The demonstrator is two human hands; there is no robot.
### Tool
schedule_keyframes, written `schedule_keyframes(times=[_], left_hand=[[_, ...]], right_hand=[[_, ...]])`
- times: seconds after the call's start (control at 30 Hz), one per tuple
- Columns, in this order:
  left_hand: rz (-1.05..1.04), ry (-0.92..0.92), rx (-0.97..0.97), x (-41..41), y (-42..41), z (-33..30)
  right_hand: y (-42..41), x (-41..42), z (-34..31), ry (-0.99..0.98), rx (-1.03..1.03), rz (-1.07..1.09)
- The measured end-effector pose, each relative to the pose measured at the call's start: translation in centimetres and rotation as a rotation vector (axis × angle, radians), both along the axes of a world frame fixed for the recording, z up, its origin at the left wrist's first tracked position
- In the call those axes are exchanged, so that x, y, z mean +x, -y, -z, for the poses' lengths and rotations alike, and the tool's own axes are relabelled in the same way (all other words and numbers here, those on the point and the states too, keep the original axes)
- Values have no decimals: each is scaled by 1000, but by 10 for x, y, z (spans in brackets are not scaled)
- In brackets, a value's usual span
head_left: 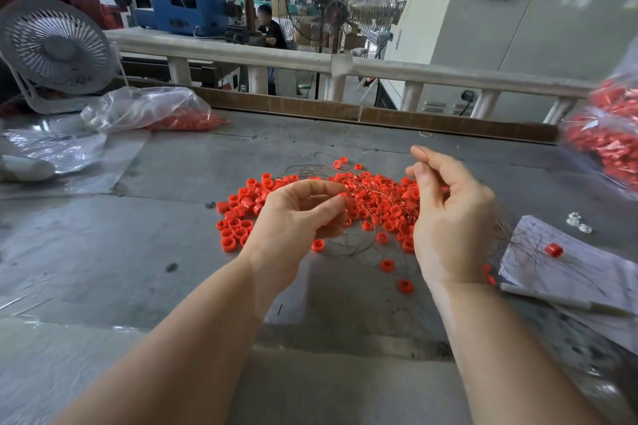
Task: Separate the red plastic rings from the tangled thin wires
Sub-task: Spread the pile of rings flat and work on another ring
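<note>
1. Grey workbench point(145, 217), mid-sort: red rings point(376, 203) still piled among thin wires point(345, 245).
2. My left hand point(293, 217) pinches one ring; my right hand point(448, 210) pinches a wire, lifted.
3. Freed rings point(238, 217) sit left; most remain tangled.

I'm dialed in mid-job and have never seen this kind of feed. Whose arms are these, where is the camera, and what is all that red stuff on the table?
There is no machine here: a person wears one camera on the head, looking down at their own bare hands. On the grey table lies a pile of small red rings tangled with thin wires. The left hand pinches one ring at its fingertips. The right hand holds thin wire between thumb and fingers, raised above the pile. At the right lie papers with one loose ring on them; bags of red parts sit at the far left and the right edge.
</note>
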State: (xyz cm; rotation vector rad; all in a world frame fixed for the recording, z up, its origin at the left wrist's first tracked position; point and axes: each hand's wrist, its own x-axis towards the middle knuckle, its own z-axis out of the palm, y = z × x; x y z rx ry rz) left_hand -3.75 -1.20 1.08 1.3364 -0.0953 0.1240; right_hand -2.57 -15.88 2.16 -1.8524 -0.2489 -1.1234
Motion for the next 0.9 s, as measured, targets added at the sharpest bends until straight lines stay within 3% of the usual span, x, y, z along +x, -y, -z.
schedule_keyframes(times=[0.23,0.5,0.7,0.9], left_hand=[[-6,-7,-29,-1,-1,0],[70,-76,-256,0,-1,-6],[84,-59,-298,-2,-1,-7],[125,-32,-346,-1,-1,-8]], right_hand=[[0,2,0,-18,44,-28],[3,2,2,81,-46,-12],[-3,-1,3,4,-141,-155],[-7,-4,2,-43,-188,-158]])
